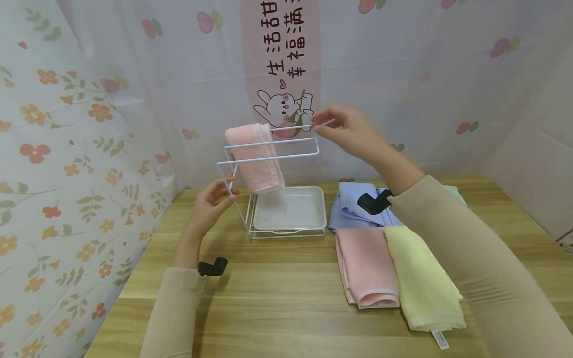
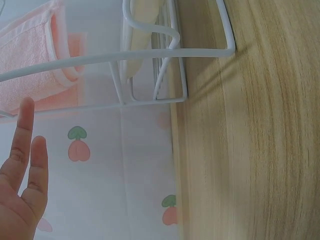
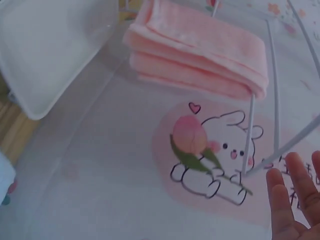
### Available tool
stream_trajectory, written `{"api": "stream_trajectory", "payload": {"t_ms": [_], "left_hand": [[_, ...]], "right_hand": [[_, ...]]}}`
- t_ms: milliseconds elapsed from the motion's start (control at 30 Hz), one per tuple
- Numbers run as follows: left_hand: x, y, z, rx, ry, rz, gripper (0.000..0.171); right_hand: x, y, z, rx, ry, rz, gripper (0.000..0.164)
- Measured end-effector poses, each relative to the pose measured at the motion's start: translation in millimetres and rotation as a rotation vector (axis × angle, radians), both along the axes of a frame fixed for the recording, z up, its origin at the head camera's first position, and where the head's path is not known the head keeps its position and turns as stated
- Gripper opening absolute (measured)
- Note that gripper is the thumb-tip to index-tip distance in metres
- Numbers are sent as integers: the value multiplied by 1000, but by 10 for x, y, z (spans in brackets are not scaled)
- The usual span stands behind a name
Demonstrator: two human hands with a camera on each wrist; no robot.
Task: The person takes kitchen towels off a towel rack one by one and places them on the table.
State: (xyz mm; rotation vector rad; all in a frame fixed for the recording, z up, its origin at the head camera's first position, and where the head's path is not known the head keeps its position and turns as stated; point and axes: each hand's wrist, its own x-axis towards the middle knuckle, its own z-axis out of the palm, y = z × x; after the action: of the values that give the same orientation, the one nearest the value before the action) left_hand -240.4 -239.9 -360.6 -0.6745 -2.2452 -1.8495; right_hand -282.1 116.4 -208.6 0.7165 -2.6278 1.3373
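A white wire rack (image 1: 273, 158) with several top bars stands on the wooden table. A folded pink towel (image 1: 257, 166) hangs over its rear bar at the left end; it also shows in the right wrist view as a folded pink towel (image 3: 200, 55). My left hand (image 1: 212, 204) holds the rack's left upright, thumb and fingers on either side of the wire. In the left wrist view two fingers (image 2: 22, 135) reach out beside the frame. My right hand (image 1: 346, 129) pinches the right end of the rear bar, beyond the towel; its thumb is hidden in the right wrist view.
A white tray (image 1: 291, 211) sits in the rack's base. To the right lie a folded pink towel (image 1: 369, 266), a yellow towel (image 1: 425, 278) with a white tag, and a blue towel (image 1: 351, 204). A patterned curtain (image 1: 179, 59) hangs behind the table.
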Motion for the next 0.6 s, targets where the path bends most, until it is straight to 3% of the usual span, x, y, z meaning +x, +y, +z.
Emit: {"api": "stream_trajectory", "payload": {"t_ms": [200, 467, 600], "left_hand": [[5, 4, 1, -5, -7, 13, 43], [1, 1, 8, -8, -2, 14, 43], [-5, 19, 6, -11, -9, 21, 44]], "right_hand": [[-207, -393, 108, -11, -6, 78, 29], [-429, -772, 122, 95, 11, 163, 38], [-481, -863, 147, 158, 35, 166, 40]]}}
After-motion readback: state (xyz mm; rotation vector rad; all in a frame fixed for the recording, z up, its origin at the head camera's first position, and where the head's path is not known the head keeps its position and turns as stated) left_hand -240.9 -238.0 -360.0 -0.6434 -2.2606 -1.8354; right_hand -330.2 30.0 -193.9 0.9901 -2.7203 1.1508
